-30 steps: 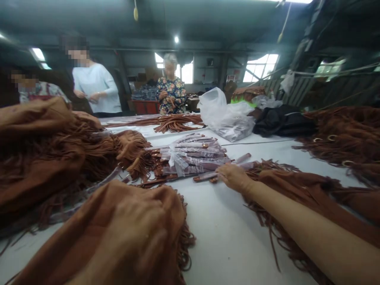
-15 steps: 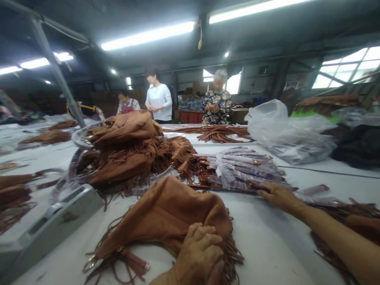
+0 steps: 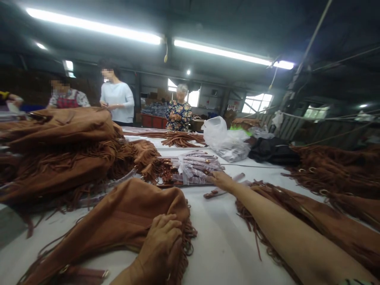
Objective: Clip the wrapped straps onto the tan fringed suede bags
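A brown fringed suede bag (image 3: pixel 127 209) lies on the white table in front of me. My left hand (image 3: pixel 162 241) is closed over its right part, near the curved opening; the thumb is hidden. Farther forward, my right hand (image 3: pixel 222 181) reaches to the right end of a bundle of brown straps (image 3: pixel 192 168) in clear plastic wrap. Its fingertips pinch a strap end there. Another strap (image 3: pixel 211 194) lies just below that hand, its end pointing left. A zip end with a metal tip (image 3: pixel 105 273) shows at the bag's lower left.
Brown fringed bags are piled at left (image 3: pixel 71 158). More fringed bags (image 3: pixel 299 206) lie under and beyond my right forearm. Behind the straps are a clear plastic bag (image 3: pixel 227 142) and black cloth (image 3: pixel 273 151). Several people (image 3: pixel 117 99) are across the table.
The view has swung right, bringing more bags into sight. My left hand stays on the bag, and my right hand stays at the bundle's end. A strap end now shows below it.
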A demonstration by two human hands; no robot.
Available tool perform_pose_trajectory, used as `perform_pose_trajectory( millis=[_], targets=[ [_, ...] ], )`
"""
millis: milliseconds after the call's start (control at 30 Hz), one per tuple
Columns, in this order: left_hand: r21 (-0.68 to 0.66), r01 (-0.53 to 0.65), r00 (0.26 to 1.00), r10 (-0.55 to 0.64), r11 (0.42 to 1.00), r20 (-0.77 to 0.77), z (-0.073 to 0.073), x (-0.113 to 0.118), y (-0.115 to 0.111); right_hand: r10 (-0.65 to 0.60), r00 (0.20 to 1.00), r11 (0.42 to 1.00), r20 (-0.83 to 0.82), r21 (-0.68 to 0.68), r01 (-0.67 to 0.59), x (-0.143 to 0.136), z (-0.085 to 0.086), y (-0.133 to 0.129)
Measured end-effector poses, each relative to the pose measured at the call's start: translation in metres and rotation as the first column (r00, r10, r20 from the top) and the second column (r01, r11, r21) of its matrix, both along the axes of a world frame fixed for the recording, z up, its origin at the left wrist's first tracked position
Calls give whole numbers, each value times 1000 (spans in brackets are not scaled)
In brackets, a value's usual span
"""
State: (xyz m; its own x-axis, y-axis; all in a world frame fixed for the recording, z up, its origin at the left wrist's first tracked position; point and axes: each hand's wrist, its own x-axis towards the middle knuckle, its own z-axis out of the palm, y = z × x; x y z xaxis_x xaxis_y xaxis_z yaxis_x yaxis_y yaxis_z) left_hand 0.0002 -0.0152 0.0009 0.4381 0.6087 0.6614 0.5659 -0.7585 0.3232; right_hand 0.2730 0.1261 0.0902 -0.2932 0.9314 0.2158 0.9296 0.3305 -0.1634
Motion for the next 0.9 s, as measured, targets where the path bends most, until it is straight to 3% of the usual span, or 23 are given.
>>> perform_pose_trajectory(
  millis=[167,267,433,500,600,667,733,800,900],
  targets=[
    [126,35,996,-24,991,-83,-1,-6,5,76,990,991,-120,-97,-88,-11,70,-15],
    [156,53,998,-50,986,-27,0,-7,6,123,968,974,-220,-159,-160,-23,91,-38],
    [148,32,990,-51,989,131,13,-12,-2,93,802,837,-590,-390,-384,-44,76,-93],
    [50,8,988,-16,999,156,24,-14,-4,81,795,788,-601,-450,-421,-52,67,-115],
    [-203,1,934,71,979,350,41,-13,-7,84,820,717,-566,-537,-444,-61,61,-141],
    [-374,106,868,98,921,487,51,-10,-10,116,842,660,-526,-592,-462,-66,60,-151],
    [-457,242,845,46,856,533,59,-6,-16,184,861,617,-474,-626,-476,-72,57,-157],
    [-461,295,867,-32,837,497,59,-2,-25,250,878,620,-408,-629,-469,-78,46,-163],
    [-418,188,918,-8,889,396,47,3,-47,330,896,722,-297,-532,-442,-87,18,-175]
  ],
)
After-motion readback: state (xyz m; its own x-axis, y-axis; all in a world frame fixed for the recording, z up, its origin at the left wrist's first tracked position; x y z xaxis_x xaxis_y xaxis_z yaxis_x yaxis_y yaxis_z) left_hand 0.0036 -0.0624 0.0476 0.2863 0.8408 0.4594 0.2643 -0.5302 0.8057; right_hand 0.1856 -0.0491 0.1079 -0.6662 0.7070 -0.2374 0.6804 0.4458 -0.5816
